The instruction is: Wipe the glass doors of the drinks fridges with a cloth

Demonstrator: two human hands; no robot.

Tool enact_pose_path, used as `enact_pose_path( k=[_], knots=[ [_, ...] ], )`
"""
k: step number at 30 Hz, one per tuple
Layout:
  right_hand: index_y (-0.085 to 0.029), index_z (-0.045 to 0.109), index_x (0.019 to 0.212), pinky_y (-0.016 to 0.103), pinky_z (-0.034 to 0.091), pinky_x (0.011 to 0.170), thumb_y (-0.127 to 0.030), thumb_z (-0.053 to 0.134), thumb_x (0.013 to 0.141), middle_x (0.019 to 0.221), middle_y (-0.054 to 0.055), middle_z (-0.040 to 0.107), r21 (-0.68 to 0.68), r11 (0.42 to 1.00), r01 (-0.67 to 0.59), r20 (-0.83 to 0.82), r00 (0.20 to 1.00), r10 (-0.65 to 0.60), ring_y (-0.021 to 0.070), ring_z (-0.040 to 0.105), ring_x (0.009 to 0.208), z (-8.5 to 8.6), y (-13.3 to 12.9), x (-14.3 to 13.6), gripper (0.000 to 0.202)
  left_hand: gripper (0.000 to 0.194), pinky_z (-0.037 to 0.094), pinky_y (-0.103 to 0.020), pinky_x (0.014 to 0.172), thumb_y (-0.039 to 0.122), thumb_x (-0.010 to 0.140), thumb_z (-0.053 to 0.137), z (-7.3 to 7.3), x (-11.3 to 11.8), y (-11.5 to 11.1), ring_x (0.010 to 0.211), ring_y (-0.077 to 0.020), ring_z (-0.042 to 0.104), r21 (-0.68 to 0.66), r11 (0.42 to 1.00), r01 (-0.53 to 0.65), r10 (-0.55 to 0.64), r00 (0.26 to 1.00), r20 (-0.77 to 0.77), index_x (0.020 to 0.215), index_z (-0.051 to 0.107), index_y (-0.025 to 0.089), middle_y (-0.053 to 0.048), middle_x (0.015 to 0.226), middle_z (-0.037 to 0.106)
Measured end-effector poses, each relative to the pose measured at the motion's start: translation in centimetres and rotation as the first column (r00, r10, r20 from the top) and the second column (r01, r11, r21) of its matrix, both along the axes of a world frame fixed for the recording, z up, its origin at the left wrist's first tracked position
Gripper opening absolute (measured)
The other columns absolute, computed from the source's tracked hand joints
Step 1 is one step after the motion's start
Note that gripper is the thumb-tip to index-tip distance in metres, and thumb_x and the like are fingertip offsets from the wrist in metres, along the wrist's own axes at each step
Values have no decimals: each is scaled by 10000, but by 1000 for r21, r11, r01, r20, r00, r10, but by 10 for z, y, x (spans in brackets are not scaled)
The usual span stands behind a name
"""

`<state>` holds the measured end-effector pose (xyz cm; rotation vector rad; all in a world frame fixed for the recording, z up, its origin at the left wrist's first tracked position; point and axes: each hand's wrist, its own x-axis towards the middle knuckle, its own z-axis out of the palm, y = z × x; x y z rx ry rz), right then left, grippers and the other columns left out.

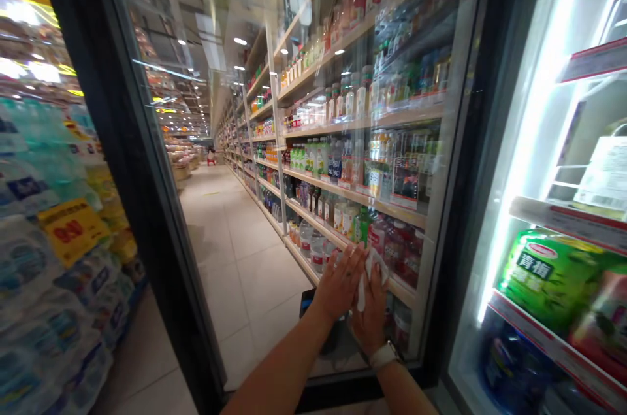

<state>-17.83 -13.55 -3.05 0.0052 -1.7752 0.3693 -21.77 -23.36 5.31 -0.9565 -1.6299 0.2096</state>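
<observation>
Low on the glass door [235, 219], my two bare hands are side by side against the pane. My left hand [339, 281] lies spread, its fingertips pointing up and resting on the glass beside a white cloth. Under the fingers of my right hand [369, 310] is the crumpled white cloth [376, 263], pressed on the glass. A light-coloured watch [385, 355] is around my right wrist. Shelves of bottles show in and through the pane behind both hands.
The black door frame [127, 160] slants down on the left. Lit cooler shelves [553, 209] with a green pack [541, 274] stand at the right. Wrapped packs and a yellow price sign [73, 229] are at the left. A tiled aisle [220, 232] runs back, with a distant person [211, 155].
</observation>
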Motion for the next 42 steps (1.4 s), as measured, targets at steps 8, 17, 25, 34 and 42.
enact_pose_path(
  k=[8, 17, 25, 34, 42],
  knots=[
    [-242, 170, 1544, 643, 260, 1134, -234, 341, 954, 1591, 132, 248, -6, 997, 76, 56, 996, -76, 320, 202, 1475, 9, 73, 20, 614, 552, 219, -451, 1185, 425, 932, 456, 6, 7, 7, 1498, -242, 111, 72, 997, 11, -11, 1000, -1, 1436, 436, 201, -36, 1589, 257],
    [-223, 160, 1547, 702, 226, 1112, -307, 328, 982, 1614, 161, 145, -294, 943, 153, -50, 983, -175, 384, 181, 1469, 15, 73, 12, 595, 564, 203, -450, 1188, 430, 928, 457, 8, 8, 6, 1497, -248, 112, 82, 997, 17, -16, 1000, -12, 1443, 428, 202, -38, 1592, 243],
    [-208, 145, 1547, 666, 210, 1135, -192, 300, 948, 1579, 162, 265, -30, 1000, -3, -7, 1000, 3, 318, 222, 1469, 7, 1, 0, 619, 569, 239, -453, 1169, 343, 907, 439, 0, 1, 2, 1477, -264, 196, 5, 1000, 17, -17, 1000, 20, 1450, 419, 173, -88, 1581, 289],
    [-235, 194, 1539, 640, 248, 1137, -237, 339, 953, 1593, 133, 240, -30, 995, 91, 71, 993, -89, 331, 233, 1463, 22, 75, 20, 604, 562, 226, -455, 1181, 418, 924, 467, 6, 7, 6, 1493, -251, 136, 62, 998, 4, -5, 1000, 12, 1439, 431, 197, -49, 1593, 247],
    [-195, 193, 1541, 681, 235, 1125, -294, 355, 982, 1600, 183, 183, -268, 951, 153, -36, 985, -169, 393, 175, 1468, 27, 93, 23, 590, 574, 200, -458, 1193, 413, 915, 483, 8, 8, 6, 1497, -249, 117, 80, 996, 27, -28, 1000, 7, 1443, 426, 195, -47, 1583, 259]
  ],
)
